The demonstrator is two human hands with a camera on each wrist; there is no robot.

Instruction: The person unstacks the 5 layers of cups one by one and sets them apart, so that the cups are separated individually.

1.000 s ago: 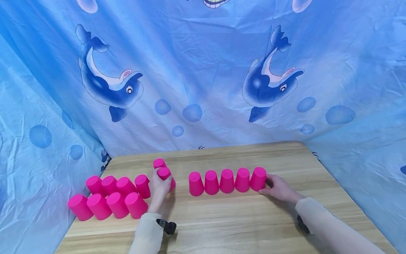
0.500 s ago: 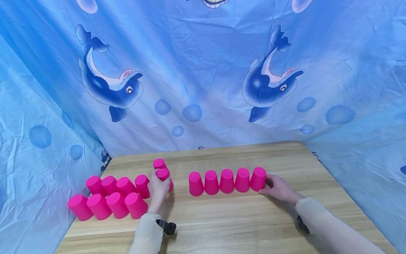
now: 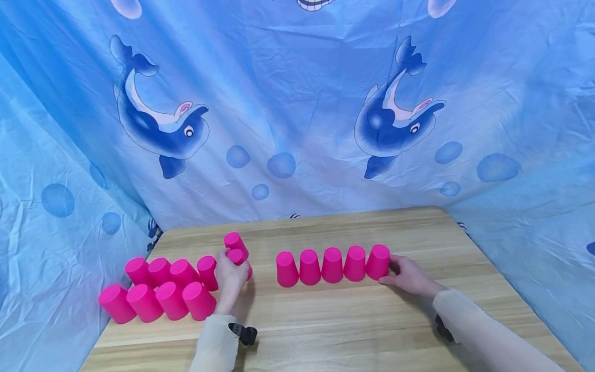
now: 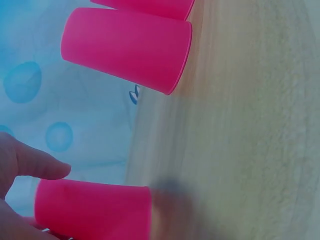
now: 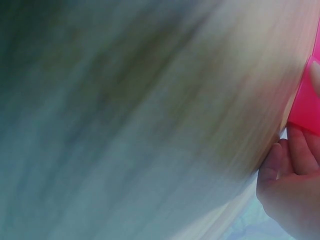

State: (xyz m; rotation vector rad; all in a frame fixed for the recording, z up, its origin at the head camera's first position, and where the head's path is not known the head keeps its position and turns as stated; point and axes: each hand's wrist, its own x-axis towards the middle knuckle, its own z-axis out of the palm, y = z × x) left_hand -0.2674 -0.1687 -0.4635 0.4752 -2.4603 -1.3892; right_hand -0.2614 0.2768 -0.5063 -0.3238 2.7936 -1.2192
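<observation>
My left hand (image 3: 230, 274) grips an upside-down pink cup (image 3: 237, 256), its thumb and fingers on either side; the hand hides part of the cup. Another pink cup (image 3: 234, 241) stands just behind it. In the left wrist view the thumb lies along the held cup (image 4: 95, 210), close over the table. At the right end of a row of upturned pink cups (image 3: 332, 266), my right hand (image 3: 410, 276) holds the last cup (image 3: 378, 262) at its right side, near the base. The right wrist view catches only this cup's edge (image 5: 304, 102) and part of the hand.
Several more upturned pink cups (image 3: 170, 300) stand in two rows at the left of the wooden table (image 3: 334, 330). A gap separates the held cup from the right row. A blue curtain with dolphins (image 3: 297, 113) hangs behind the table and along both sides.
My left hand has shifted slightly left with its cup, bringing it a little nearer the cups on that side. The right hand and its row have stayed put.
</observation>
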